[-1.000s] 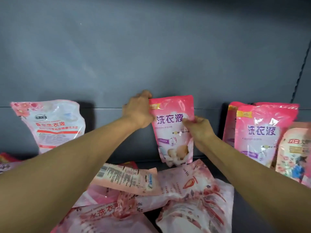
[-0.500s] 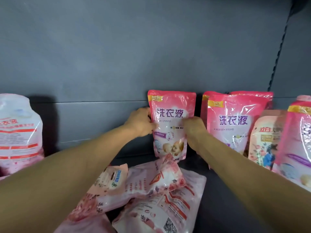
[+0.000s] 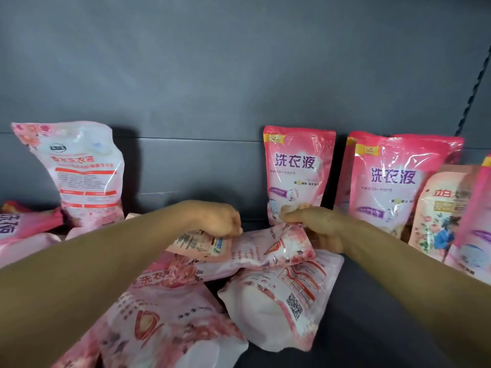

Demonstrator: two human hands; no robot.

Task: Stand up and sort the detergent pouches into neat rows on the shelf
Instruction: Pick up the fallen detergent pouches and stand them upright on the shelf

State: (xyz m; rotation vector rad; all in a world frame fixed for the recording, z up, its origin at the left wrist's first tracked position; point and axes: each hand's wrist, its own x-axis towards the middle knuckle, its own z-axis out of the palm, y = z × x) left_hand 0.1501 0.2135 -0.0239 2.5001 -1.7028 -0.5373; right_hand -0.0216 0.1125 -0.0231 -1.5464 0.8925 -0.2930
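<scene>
A bright pink detergent pouch (image 3: 297,171) stands upright against the shelf's back wall, with no hand on it. Below it lies a pale pink flat pouch (image 3: 268,248) on top of a pile. My left hand (image 3: 215,219) grips the peach-coloured pouch (image 3: 196,241) at the pile's left with curled fingers. My right hand (image 3: 310,224) pinches the pale pink pouch's upper right corner. More pale pink pouches (image 3: 279,298) lie flat in front.
A white-and-pink pouch (image 3: 85,173) leans upright at the left. To the right stand more bright pink pouches (image 3: 388,181) and a peach floral one (image 3: 441,208). The dark shelf floor (image 3: 372,328) shows at front right. A grey back wall (image 3: 212,75) closes the shelf.
Both hands let go of the upright bright pink pouch and dropped down onto the flat pouches in the pile, where they now grip. The view swung back to the left.
</scene>
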